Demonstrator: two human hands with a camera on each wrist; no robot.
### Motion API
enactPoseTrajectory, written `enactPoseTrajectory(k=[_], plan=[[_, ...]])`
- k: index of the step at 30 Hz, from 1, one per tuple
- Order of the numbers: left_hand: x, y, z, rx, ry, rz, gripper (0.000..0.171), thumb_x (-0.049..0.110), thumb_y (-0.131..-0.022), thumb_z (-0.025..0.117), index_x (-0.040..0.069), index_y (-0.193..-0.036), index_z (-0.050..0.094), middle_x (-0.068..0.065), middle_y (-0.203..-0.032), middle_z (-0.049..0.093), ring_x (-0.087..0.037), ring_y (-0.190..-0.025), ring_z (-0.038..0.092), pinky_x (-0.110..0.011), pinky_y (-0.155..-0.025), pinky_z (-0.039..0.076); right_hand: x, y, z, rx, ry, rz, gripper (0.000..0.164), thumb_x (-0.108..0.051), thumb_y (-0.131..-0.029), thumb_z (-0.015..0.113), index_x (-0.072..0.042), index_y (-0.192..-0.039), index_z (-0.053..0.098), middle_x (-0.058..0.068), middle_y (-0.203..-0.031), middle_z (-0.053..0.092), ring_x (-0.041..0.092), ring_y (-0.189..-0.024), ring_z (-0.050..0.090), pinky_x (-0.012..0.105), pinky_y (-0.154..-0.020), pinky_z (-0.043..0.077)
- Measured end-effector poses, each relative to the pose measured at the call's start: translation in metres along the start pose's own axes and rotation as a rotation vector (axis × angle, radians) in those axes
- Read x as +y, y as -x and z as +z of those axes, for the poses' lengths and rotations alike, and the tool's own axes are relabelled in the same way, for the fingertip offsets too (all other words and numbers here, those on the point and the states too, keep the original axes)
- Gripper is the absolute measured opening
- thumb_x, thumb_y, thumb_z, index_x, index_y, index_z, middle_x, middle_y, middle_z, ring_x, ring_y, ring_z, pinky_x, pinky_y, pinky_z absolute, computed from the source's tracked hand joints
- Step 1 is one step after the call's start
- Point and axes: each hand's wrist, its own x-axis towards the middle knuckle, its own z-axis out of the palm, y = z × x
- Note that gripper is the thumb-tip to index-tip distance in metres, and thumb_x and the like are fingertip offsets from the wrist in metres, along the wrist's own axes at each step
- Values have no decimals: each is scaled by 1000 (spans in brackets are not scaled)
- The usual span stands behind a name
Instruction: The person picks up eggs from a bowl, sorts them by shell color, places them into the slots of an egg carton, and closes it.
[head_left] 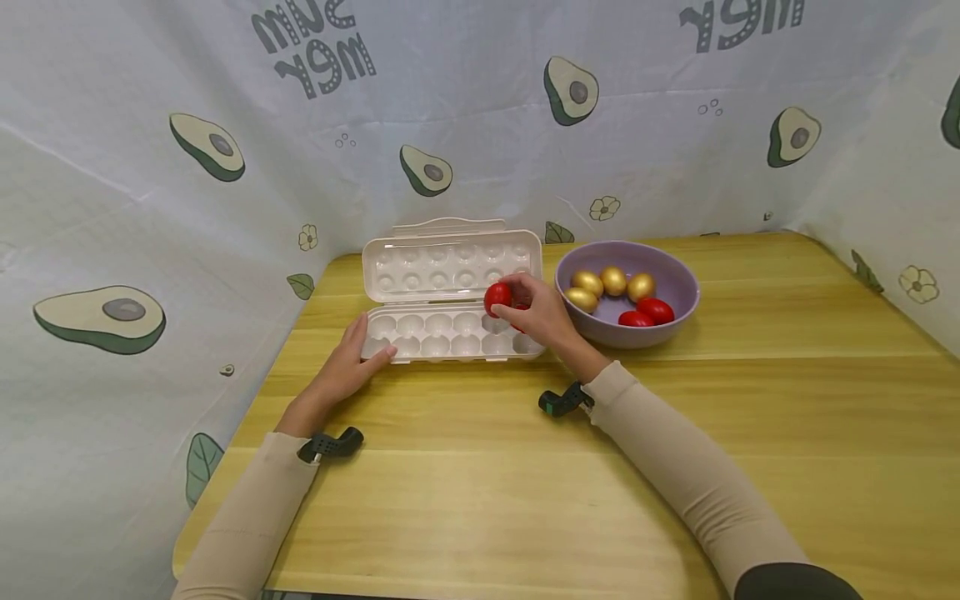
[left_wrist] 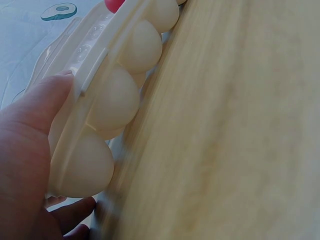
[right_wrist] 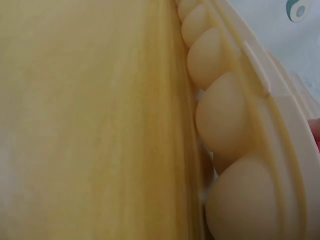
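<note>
A pale plastic egg carton (head_left: 436, 347) lies with its lid tipped back on the table. My left hand (head_left: 341, 372) grips its left end; in the left wrist view the thumb (left_wrist: 45, 102) presses on the rim while fingers curl below. Over the carton's right part, my right hand (head_left: 542, 310) pinches a red egg (head_left: 497, 298) between thumb and fingers. Partly hidden behind that hand, another red egg (head_left: 521, 317) sits in the back row at the right end. In the right wrist view, only a sliver of the right hand (right_wrist: 315, 129) shows at the edge.
Right of the carton stands a purple bowl (head_left: 686, 292) with several golden eggs (head_left: 613, 281) and two red eggs (head_left: 655, 311) in it. Its left side is close to my right hand. A printed cloth (head_left: 495, 183) hangs behind the wooden table (head_left: 450, 483).
</note>
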Motion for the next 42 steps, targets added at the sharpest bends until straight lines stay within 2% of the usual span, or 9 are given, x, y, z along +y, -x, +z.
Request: enactPoseTrajectory(k=[10,20,28,36,42], plan=[[2,1,-2,22,-32,32,90,53,-87,47,7,-145,-3,-9,-150,-3,-23,-136,-1,-46,-108,6,2,1,3,14,59,-23,42,-19,-74,75,-8,-111,58,8,-100,63,19,-87,60,33,-78,49],[-1,2,-1,12,-31,18,90,55,-86,47,10,-145,-4,-8,-150,-4,-22,-136,-2,-47,-108,6,2,3,5,-6,73,-31,39,-16,-74,75,-6,-107,57,8,-99,62,21,-87,59,33,-78,49],[-1,0,-1,11,-18,26,90,53,-87,48,8,-145,-4,-8,-150,-5,-22,-136,-2,-47,-108,6,2,2,4,-24,147,-44,39,-18,-74,74,-6,-107,56,6,-99,61,19,-87,57,32,-78,49],[-1,0,-1,16,-24,29,90,53,-87,48,7,-145,-3,-8,-150,-4,-22,-136,-2,-46,-108,7,2,4,3,-55,196,-71,21,-16,-79,69,-7,-97,62,4,-99,57,21,-88,53,33,-78,46],[0,0,-1,16,-25,30,90,53,-87,48,8,-145,-3,-9,-150,-4,-23,-136,-1,-46,-108,7,2,4,2,-52,202,-80,21,-16,-80,69,-7,-97,62,3,-99,57,21,-88,52,33,-78,45]])
